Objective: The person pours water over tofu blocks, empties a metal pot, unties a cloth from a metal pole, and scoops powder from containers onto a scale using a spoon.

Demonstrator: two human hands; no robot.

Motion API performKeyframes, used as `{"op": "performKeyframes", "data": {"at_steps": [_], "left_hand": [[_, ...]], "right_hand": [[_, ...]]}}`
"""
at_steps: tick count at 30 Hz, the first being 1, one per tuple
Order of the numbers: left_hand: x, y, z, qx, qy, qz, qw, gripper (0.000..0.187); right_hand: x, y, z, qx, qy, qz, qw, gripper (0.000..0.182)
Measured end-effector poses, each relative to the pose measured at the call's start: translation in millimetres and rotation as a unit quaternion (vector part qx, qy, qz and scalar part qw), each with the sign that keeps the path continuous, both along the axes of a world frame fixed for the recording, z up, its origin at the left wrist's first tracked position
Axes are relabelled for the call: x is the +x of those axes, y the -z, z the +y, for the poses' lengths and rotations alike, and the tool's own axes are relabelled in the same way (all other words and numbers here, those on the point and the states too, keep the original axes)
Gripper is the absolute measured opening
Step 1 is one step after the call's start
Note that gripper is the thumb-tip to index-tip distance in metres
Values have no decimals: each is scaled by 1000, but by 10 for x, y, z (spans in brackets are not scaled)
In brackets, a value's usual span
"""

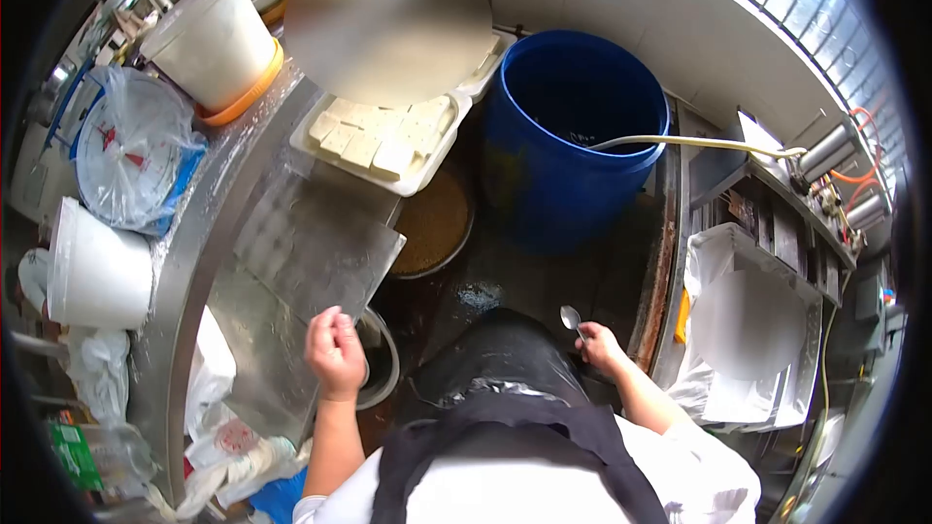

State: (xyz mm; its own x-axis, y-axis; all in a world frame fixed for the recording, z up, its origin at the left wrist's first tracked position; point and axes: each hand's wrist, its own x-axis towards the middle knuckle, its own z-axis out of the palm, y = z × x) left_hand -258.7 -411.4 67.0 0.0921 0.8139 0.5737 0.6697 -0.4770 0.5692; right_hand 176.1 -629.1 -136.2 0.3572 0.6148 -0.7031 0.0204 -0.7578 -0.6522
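My left hand grips the near edge of a flat metal sheet that lies tilted across the steel counter and over a pot. My right hand holds a metal spoon, bowl up, above the dark wet floor. Just below me, between both hands, sits a large container covered in black plastic. Past the sheet, a white tray of cut tofu blocks rests on the counter edge.
A big blue barrel with a pale hose stands ahead. A round pot of brown liquid is under the tray. A scale in plastic and white buckets sit left. A lined tray is right.
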Motion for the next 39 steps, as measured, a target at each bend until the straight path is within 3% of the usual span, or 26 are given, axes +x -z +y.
{"op": "performKeyframes", "data": {"at_steps": [4, 5, 10, 12, 16, 18, 22, 24, 26, 28, 31, 32, 34, 35, 37, 39], "left_hand": [[491, 86, 385, -41, 146, -60, 987, 10], [655, 97, 451, -34, 188, -67, 979, 9], [1403, -82, 262, -27, 383, -105, 917, 10], [1605, 27, 12, -75, 426, -117, 894, 10], [1846, 248, -650, -151, 494, -84, 852, 12], [1914, 304, -1087, -206, 532, -63, 819, 14], [2067, 371, -2158, -213, 640, 8, 738, 14], [2153, 323, -2832, -199, 686, 31, 699, 14], [2216, 257, -3585, -155, 739, 54, 653, 13], [2221, 132, -4358, -143, 770, 104, 613, 12], [2176, -208, -5447, 4, 879, 56, 473, 9], [2151, -285, -5731, 2, 887, 51, 459, 9], [2166, -336, -6220, 10, 912, 108, 396, 9], [2230, -269, -6451, 14, 926, 84, 368, 9], [2360, -57, -6850, -3, 922, 143, 360, 12], [2644, 514, -7100, -9, 923, 173, 344, 15]], "right_hand": [[-510, 47, -947, 69, -25, -195, 978, 35], [-734, -241, -1091, 23, -7, -190, 981, 29], [-1581, -463, -2162, -82, 138, -194, 968, 19], [-1883, -651, -2511, -91, 193, -260, 942, 21], [-2494, -664, -3343, -190, 319, -222, 902, 34], [-2897, -370, -3906, -214, 354, -211, 886, 37], [-3871, 10, -4880, -270, 471, -115, 832, 39], [-4406, 250, -5378, -263, 501, -153, 810, 34], [-4866, 368, -5834, -170, 650, 26, 740, 23], [-5271, 559, -6237, -131, 743, 85, 650, 17], [-5758, 655, -6655, -59, 800, 66, 594, 8], [-5845, 735, -6855, -25, 806, 49, 589, 8], [-5886, 1003, -7043, 19, 832, -106, 544, 12], [-5808, 768, -7168, 24, 826, -77, 558, 13], [-5611, 425, -7361, 28, 856, -24, 515, 20], [-5390, 386, -7589, 33, 873, -34, 486, 22]]}}
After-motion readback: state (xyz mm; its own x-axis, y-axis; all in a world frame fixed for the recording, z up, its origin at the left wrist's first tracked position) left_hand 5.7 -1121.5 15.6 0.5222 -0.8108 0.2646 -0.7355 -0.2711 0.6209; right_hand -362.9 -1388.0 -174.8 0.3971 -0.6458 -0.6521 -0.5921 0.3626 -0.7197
